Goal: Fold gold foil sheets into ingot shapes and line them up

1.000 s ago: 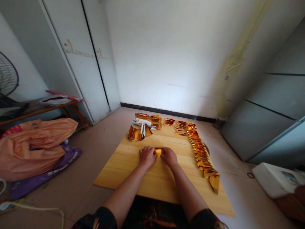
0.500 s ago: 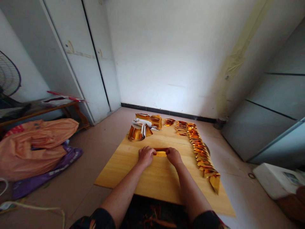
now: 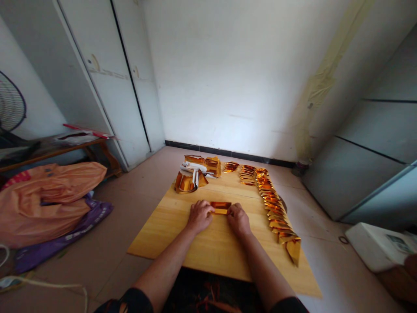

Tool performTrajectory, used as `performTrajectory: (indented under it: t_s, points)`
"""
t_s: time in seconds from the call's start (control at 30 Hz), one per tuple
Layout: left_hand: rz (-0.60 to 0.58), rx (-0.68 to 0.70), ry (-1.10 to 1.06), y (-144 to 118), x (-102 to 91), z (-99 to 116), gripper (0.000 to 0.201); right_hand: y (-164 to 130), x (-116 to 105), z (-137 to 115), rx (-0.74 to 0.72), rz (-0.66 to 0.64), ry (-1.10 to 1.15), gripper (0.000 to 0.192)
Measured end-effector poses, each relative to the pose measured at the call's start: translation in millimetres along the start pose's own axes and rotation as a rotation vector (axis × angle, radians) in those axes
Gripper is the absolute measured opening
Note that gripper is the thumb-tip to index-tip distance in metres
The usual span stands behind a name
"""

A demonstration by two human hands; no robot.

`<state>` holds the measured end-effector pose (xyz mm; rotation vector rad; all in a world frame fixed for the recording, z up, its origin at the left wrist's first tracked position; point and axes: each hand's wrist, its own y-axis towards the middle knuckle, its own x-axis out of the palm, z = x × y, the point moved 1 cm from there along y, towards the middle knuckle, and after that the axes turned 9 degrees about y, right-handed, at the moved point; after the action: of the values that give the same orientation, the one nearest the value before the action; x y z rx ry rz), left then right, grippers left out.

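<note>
Between my two hands is a sheet of gold foil paper [image 3: 221, 206], partly folded, with a crease running across it. My left hand [image 3: 200, 216] pinches its left end. At the right end, the fingers of my right hand [image 3: 239, 218] are closed on the same paper. Both hands rest low over the wooden board [image 3: 169, 230]. A long row of folded gold foil pieces [image 3: 276, 208] lines the board's right side. Beyond my hands lie loose stacks of gold foil sheets [image 3: 186, 182], some showing white backs.
Shorter groups of folded foil pieces [image 3: 248, 174] lie at the board's far edge. Left on the floor are an orange bag [image 3: 58, 187] and a purple bag [image 3: 78, 230]. A white box [image 3: 379, 248] stands at right. Grey cabinets [image 3: 107, 87] and a wall enclose the space.
The foil paper's far part now shows more darkly and widely behind its lighter front strip. My right hand has shifted slightly, its fingers now lower at the paper's right end.
</note>
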<state>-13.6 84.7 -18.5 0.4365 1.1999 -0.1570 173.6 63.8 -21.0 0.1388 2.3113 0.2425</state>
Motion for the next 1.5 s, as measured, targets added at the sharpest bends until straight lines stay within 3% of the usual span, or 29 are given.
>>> performTrajectory:
  t_s: [0.17, 0.23, 0.4, 0.5, 0.6, 0.77, 0.87, 1.1, 1.5]
  points:
    - [0.018, -0.009, -0.025, 1, -0.4, 0, 0.017, -10, -1, -2, -0.106, -0.056, 0.018, 0.017]
    - [0.024, -0.027, -0.021, 1, -0.1, 1, 0.020, -10, -1, -1, -0.102, -0.058, 0.017, 0.016]
    - [0.036, -0.026, -0.014, 2, 2.1, 2, 0.006, -7, 3, 4, -0.016, 0.042, 0.043, 0.011]
    - [0.040, -0.029, -0.008, 2, 3.5, 2, 0.014, -4, 5, 7, 0.054, 0.143, 0.117, 0.033]
    - [0.065, -0.056, -0.018, 2, 4.9, 1, 0.027, -2, 6, 7, 0.085, 0.159, 0.156, 0.047]
    - [0.103, -0.099, -0.039, 1, 7.7, 1, 0.052, -3, 5, 3, 0.089, 0.122, 0.086, 0.023]
    - [0.111, -0.097, -0.037, 1, 7.9, 1, 0.060, -3, 3, 2, 0.078, 0.078, 0.055, 0.019]
    - [0.057, -0.015, -0.071, 3, 5.3, -2, 0.022, 3, -7, 4, -0.043, -0.103, -0.048, 0.022]
    - [-0.022, 0.050, -0.050, -1, 3.0, -3, 0.026, -7, -14, 2, -0.326, -0.243, -0.266, 0.022]
